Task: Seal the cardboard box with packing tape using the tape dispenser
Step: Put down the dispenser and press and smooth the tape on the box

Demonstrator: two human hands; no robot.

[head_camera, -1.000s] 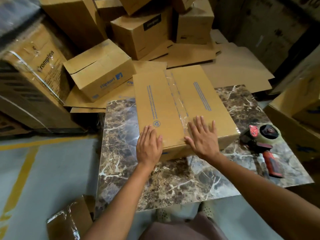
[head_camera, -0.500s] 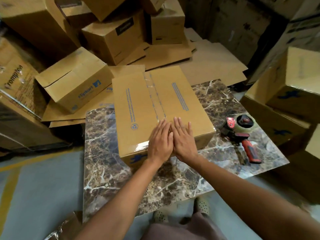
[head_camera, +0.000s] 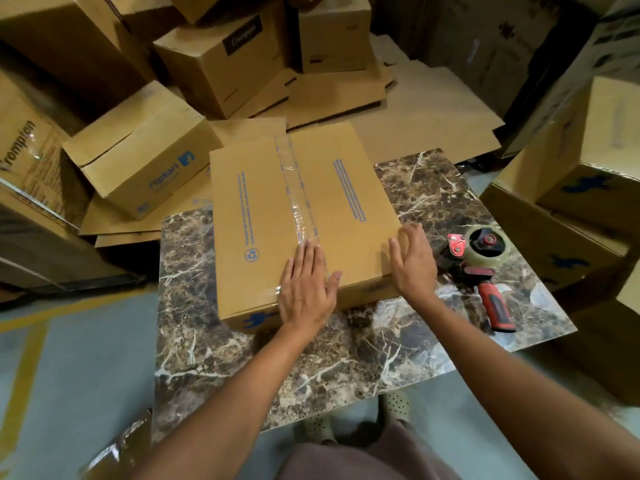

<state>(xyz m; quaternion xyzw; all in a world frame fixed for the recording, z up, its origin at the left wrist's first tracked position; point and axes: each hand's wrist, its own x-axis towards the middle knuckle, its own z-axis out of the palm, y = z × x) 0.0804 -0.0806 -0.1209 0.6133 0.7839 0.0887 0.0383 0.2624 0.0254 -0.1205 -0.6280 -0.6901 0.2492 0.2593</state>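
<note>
A flat brown cardboard box [head_camera: 263, 209] with blue print lies on the marble table [head_camera: 346, 355]. A strip of clear packing tape [head_camera: 294, 199] runs along its centre seam. My left hand [head_camera: 306, 289] lies flat, fingers apart, on the near end of the tape at the box's front edge. At the box's near right corner my right hand [head_camera: 412, 261] rests flat with nothing in it. The red-handled tape dispenser [head_camera: 481, 268] lies on the table just right of my right hand, untouched.
Stacks of cardboard boxes [head_camera: 145, 157] and flattened sheets [head_camera: 408, 126] crowd the far side and left. More boxes [head_camera: 595, 174] stand at the right. Grey floor with a yellow line [head_camera: 20, 372] is at the lower left.
My hands were side by side on the seam; the right hand has slid right to the box's corner, the left stays on the tape. The view has shifted.
</note>
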